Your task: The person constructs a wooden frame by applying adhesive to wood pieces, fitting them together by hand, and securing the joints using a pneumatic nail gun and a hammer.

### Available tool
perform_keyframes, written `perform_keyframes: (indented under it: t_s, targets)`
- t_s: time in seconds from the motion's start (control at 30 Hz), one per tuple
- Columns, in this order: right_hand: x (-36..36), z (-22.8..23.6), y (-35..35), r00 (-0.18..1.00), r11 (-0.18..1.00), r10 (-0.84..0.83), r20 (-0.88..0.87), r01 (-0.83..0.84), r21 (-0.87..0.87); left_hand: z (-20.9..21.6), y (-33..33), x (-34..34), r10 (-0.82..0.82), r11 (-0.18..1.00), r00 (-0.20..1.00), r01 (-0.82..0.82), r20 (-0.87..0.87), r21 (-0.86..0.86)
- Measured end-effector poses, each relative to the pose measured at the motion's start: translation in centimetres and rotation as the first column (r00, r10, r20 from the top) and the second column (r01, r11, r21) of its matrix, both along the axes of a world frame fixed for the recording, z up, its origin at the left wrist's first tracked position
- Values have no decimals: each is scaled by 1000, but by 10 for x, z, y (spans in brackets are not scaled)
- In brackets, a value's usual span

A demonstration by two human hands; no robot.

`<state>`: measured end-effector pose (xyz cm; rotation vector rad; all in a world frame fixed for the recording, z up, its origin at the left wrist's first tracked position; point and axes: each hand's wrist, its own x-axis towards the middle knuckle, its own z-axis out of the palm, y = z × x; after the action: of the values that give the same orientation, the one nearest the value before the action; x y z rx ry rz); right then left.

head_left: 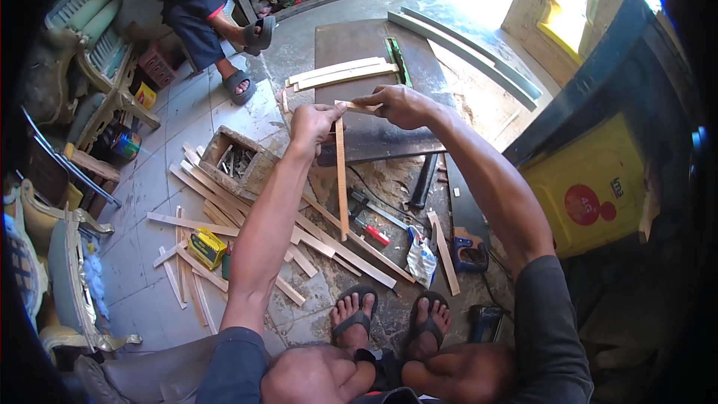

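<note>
Cluttered floor (131, 258), left hand (313, 126), right hand (406, 107), both pinching wooden strips (342, 176)

held strip (342, 179): matt wood | box (256, 169): rough wood | dark board (389, 141): smooth

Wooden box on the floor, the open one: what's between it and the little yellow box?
Loose wooden strips lie between the open wooden box and the yellow box, in the head view.
</note>
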<state>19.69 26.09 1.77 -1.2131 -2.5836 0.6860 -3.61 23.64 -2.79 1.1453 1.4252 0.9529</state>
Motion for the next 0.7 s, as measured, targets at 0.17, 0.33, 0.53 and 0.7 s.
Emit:
perform_keyframes:
  t_s: [0.17, 0.33, 0.53, 0.7]
  targets:
    - [-10, -20, 24, 998, 998, 38, 59, -41, 48, -10, 20, 2, 41, 999, 928, -41, -371, 7]
    - [-10, -40, 19, 1000, 992, 5, 21, -8, 127, -16, -1, 15, 150, 975, 786, -15, -600, 223]
    - [-9, -66, 4, 989, 958, -132, -67, 145, 247, -26, -29, 19, 147, 922, 825, 86, -546, 379]
    - [-13, -64, 0, 986, 950, -146, -77, 162, 268, -34, -22, 15, 207, 872, 780, 127, -591, 473]
